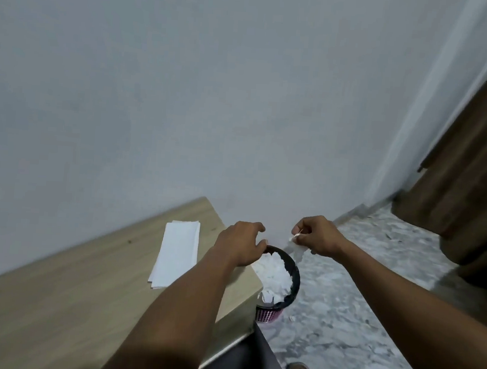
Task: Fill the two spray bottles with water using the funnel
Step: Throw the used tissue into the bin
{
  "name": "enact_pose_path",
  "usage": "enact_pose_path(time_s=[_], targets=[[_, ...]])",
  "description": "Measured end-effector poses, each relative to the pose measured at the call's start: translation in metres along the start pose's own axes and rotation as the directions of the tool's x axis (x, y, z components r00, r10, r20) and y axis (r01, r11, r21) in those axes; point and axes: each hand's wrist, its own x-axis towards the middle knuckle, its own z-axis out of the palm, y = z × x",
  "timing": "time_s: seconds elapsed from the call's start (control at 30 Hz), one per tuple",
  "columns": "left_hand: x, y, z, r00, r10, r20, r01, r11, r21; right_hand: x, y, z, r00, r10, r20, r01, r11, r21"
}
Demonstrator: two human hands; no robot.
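In the head view no bottles, funnel or water show, so I judge the filling is not yet begun and all of it is left. The hands are apart above a dark bin [297, 271] that stands on the floor [357, 309] just beside the counter [52, 300]. The bin is heaped with torn white paper. The right hand [318, 236] pinches a white scrap [298, 248] over it. The left hand [239, 242] has its fingers curled near the rim; whether it holds anything I cannot tell. Folded white sheets [177, 252] lie on the counter.
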Motion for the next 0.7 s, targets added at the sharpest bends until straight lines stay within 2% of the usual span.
enact_pose_path(time_s=[0.1, 0.2, 0.33, 0.47, 0.7], targets=[[0.039, -0.002, 0.017, 0.989, -0.151, 0.006, 0.151, 0.987, -0.057, 0.059, 0.023, -0.003, 0.993, 0.008, 0.122, -0.005, 1.000, -0.018], [0.067, 0.001, 0.036, 0.961, -0.266, 0.068, 0.270, 0.962, -0.051, 0.106, 0.051, -0.003, 0.973, 0.021, 0.232, -0.006, 0.998, -0.068], [0.097, 0.007, 0.059, 0.916, -0.385, 0.110, 0.393, 0.917, -0.062, 0.158, 0.081, 0.007, 0.951, 0.027, 0.307, 0.003, 0.995, -0.097], [0.112, 0.006, 0.077, 0.888, -0.416, 0.196, 0.424, 0.905, -0.001, 0.189, 0.101, 0.026, 0.926, 0.025, 0.376, 0.040, 0.986, -0.164], [0.122, -0.003, 0.087, 0.857, -0.476, 0.197, 0.489, 0.872, -0.023, 0.226, 0.093, 0.051, 0.899, -0.018, 0.437, 0.123, 0.969, -0.213]])
